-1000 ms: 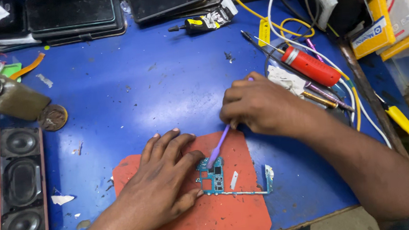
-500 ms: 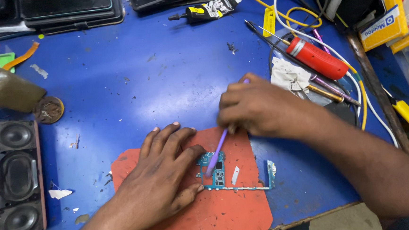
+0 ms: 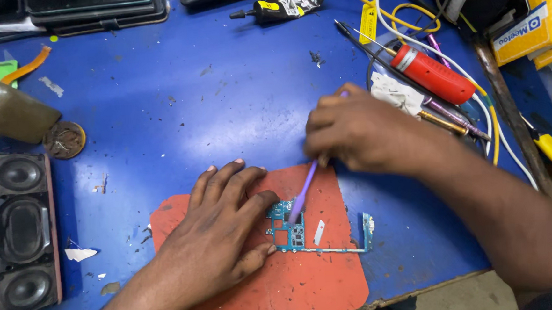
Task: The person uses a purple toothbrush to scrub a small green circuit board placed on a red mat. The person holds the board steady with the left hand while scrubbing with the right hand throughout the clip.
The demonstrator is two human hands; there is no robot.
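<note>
Two bare hands are working over a small blue-green circuit board [image 3: 291, 229] in the head view, the only view. The board is lying on an orange mat [image 3: 309, 287] at the near edge of a blue table [image 3: 177, 97]; a thin arm of the board is running rightward to a small tab near the mat's right edge. The left hand [image 3: 220, 232] is resting palm down on the mat, fingers slightly spread, with the thumb and forefinger bracketing the board's left end and touching it. The right hand [image 3: 357, 131] is hovering just beyond the mat, its fingers curled together and pinching a purple stick-like tool [image 3: 302, 191], which is slanting down so that its tip is meeting the board's upper part. Beyond the right hand, a red-handled tool [image 3: 434, 75] is lying among yellow and white cables [image 3: 401, 13]. A black-and-yellow glue tube [image 3: 280, 6] is lying at the far edge. At the left edge, a speaker unit [image 3: 19, 234] with three black cones is sitting, with a round brown disc [image 3: 64, 139] just beyond it.
</note>
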